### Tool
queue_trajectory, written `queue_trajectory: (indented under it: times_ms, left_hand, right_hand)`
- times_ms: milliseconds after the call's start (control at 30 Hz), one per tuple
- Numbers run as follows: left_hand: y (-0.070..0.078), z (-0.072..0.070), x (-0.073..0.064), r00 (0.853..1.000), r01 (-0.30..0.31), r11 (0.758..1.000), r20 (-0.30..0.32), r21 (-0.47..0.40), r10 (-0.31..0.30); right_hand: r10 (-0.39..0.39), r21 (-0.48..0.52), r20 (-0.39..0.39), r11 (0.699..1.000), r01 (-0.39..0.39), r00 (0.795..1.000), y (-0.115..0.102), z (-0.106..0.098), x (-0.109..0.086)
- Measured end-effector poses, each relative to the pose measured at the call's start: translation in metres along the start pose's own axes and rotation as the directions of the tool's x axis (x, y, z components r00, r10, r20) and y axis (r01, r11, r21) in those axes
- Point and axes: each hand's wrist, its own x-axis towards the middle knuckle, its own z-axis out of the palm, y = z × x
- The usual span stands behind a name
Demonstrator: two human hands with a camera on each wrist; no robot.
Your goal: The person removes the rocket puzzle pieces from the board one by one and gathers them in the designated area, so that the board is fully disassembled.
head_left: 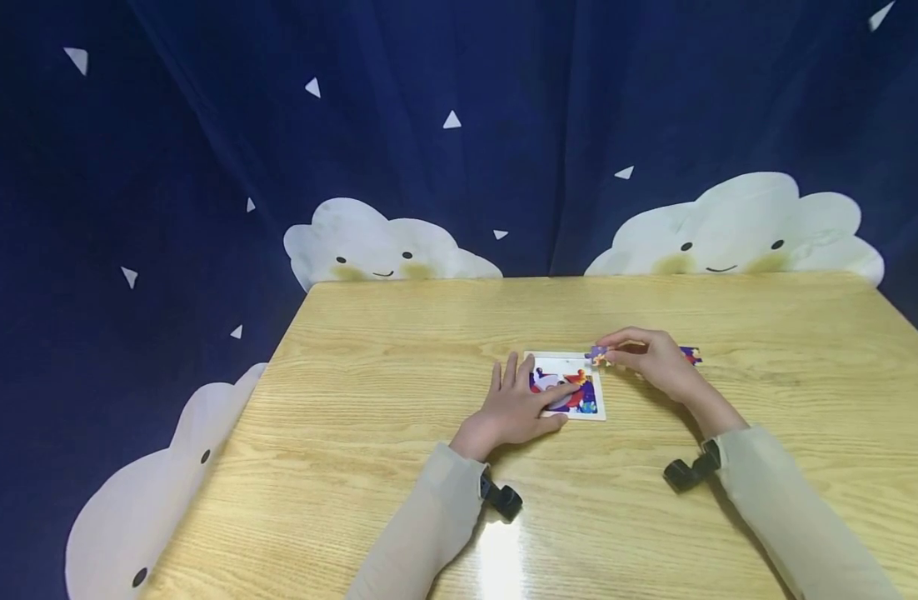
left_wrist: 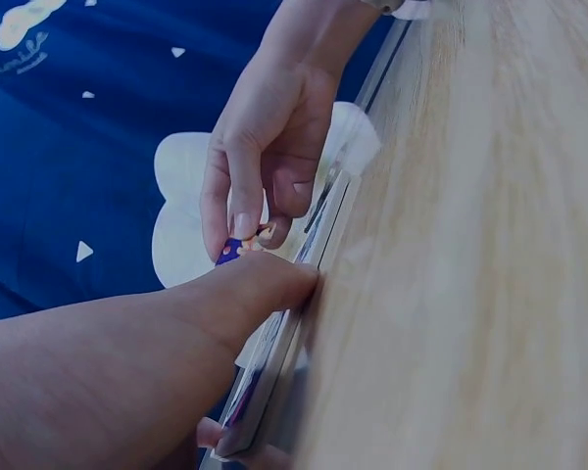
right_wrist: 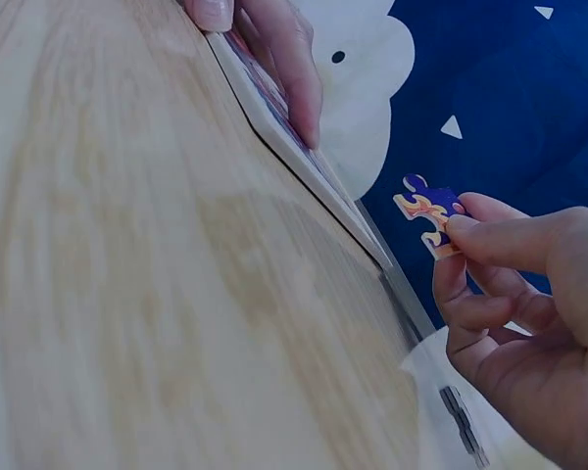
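A white-framed jigsaw puzzle (head_left: 601,406) lies on the table, its near part filled with colourful pieces and its far strip showing pale backing. Across its left side rests my left hand (head_left: 515,408), fingers spread and straight, one fingertip on the printed pieces. My right hand (head_left: 654,360) pinches a purple and orange puzzle piece (head_left: 598,356) between thumb and fingers at the frame's far right corner. In the right wrist view that puzzle piece (right_wrist: 433,208) is held up above the table, with its knobs and notches showing. My left hand (left_wrist: 265,289) covers part of the frame.
Just beyond my right hand lies another puzzle material, a purple and red piece (head_left: 690,355), partly hidden by that hand. The wooden table (head_left: 369,358) reaches back to a dark blue curtain (head_left: 399,125) printed with clouds and triangles. Each wrist carries a black camera mount (head_left: 501,500).
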Motion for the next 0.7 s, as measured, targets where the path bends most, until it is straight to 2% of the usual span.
queue_trajectory:
  times_ms: [200, 700]
  left_hand:
    - [0.000, 0.000, -0.001, 1.000, 0.001, 1.000, 0.005, -0.019, -0.001]
    - [-0.001, 0.002, -0.002, 1.000, -0.012, 0.999, -0.023, -0.041, 0.011]
  right_hand:
    - [-0.016, 0.019, -0.047, 1.000, 0.017, 0.999, 0.005, -0.007, -0.004]
    - [0.004, -0.004, -0.133, 1.000, -0.005, 0.991, 0.019, -0.033, -0.019]
